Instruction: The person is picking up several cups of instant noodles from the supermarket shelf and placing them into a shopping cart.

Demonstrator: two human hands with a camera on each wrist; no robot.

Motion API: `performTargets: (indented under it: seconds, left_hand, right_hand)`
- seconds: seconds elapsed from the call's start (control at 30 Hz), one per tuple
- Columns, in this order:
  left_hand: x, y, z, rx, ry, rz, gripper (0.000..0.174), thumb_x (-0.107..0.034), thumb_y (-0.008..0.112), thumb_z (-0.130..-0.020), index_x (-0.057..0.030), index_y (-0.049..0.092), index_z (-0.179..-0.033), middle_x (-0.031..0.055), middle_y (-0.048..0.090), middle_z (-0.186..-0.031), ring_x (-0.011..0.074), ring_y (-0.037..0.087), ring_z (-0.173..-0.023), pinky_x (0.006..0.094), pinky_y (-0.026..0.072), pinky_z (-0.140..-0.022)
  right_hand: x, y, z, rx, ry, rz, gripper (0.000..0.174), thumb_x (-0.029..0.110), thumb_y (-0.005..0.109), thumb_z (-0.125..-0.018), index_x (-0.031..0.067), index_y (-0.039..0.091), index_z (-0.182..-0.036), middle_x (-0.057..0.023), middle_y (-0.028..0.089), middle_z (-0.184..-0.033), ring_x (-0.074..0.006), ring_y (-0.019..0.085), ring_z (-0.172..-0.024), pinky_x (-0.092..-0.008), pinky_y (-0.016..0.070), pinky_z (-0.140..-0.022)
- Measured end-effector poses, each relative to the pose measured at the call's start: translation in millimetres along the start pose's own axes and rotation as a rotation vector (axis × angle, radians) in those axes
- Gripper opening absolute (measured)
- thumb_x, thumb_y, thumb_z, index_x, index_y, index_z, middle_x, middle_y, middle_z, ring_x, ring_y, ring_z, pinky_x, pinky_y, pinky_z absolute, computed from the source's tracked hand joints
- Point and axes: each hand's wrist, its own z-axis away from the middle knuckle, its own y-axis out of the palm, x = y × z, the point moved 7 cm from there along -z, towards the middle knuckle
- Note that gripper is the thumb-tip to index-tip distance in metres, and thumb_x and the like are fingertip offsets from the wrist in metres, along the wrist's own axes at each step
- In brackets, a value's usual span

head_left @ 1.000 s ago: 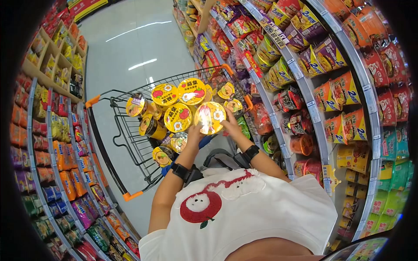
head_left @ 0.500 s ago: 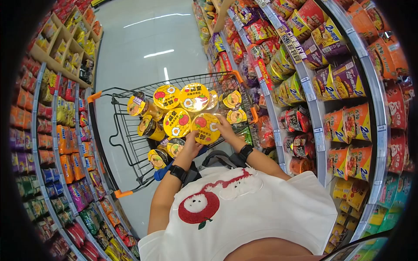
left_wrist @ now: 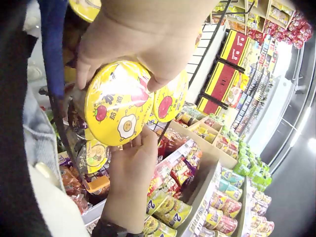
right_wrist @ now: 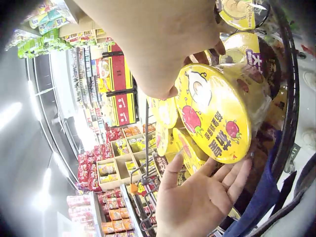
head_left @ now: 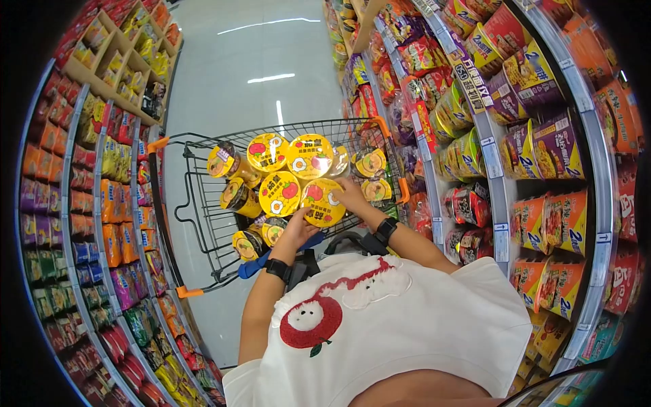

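A yellow-lidded instant noodle cup (head_left: pixel 321 203), with tomato and egg drawings, is at the near side of the wire shopping cart (head_left: pixel 192 292), beside matching cups. My right hand (head_left: pixel 354 199) holds its right side, thumb near the lid's edge. At the near left, my left hand (head_left: pixel 293 230) has its fingers loosely extended against the cup; its open palm (right_wrist: pixel 200 205) shows in the right wrist view. Similar yellow lids (head_left: pixel 280 194) stand in a cluster to the left and behind. Black-and-yellow noodle cups (head_left: pixel 240 198) lie at the cart's left and right.
Shelves of packaged noodles (head_left: pixel 549 224) rise close on the right. Packet shelves (head_left: pixel 119 230) line the left, with a wooden compartment rack (head_left: pixel 119 64) farther back. The pale aisle floor (head_left: pixel 251 54) runs ahead of the cart. A blue cloth piece (head_left: pixel 252 270) hangs at the cart's near side.
The noodle cup, earlier raised and tilted, has come down level beside the others, its lid now turned. My left hand's fingers have loosened. The head view has shifted, moving the cart rightward in the picture.
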Motion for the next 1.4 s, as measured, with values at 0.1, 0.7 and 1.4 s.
performTargets:
  seconds: [0.1, 0.7, 1.4]
  left_hand:
    - [0, -4, -2, 0.008, 0.012, -0.023, 0.048, -0.036, 0.051, -0.085, -0.0063, 0.042, -0.121, 0.0187, 0.054, -0.111, 0.0289, 0.054, -0.102, 0.0390, 0.0419, -0.091]
    - [-10, -23, 48, 0.398, -0.014, -0.004, 0.039, -0.037, 0.045, -0.091, -0.0152, 0.045, -0.123, 0.0047, 0.056, -0.116, 0.0218, 0.054, -0.105, 0.0346, 0.0446, -0.084]
    - [79, 113, 133, 1.017, -0.419, -0.306, 0.070, -0.049, 0.047, -0.083, -0.0133, 0.028, -0.139, 0.0149, 0.023, -0.145, 0.0324, 0.022, -0.134, 0.0464, 0.0162, -0.109]
  right_hand:
    - [2, 4, 0, 0.049, 0.029, 0.037, 0.041, 0.029, 0.060, -0.080, 0.0055, 0.052, -0.113, -0.0130, 0.065, -0.087, -0.0222, 0.065, -0.077, -0.0337, 0.0496, -0.069]
    - [32, 14, -3, -0.004, -0.050, 0.368, 0.047, 0.042, 0.055, -0.081, 0.0086, 0.055, -0.114, -0.0189, 0.063, -0.099, -0.0334, 0.061, -0.090, -0.0394, 0.0480, -0.078]
    - [31, -63, 255, -0.848, -0.128, 0.178, 0.032, 0.020, 0.059, -0.080, 0.0073, 0.055, -0.109, -0.0145, 0.059, -0.101, -0.0250, 0.060, -0.087, -0.0326, 0.0475, -0.075]
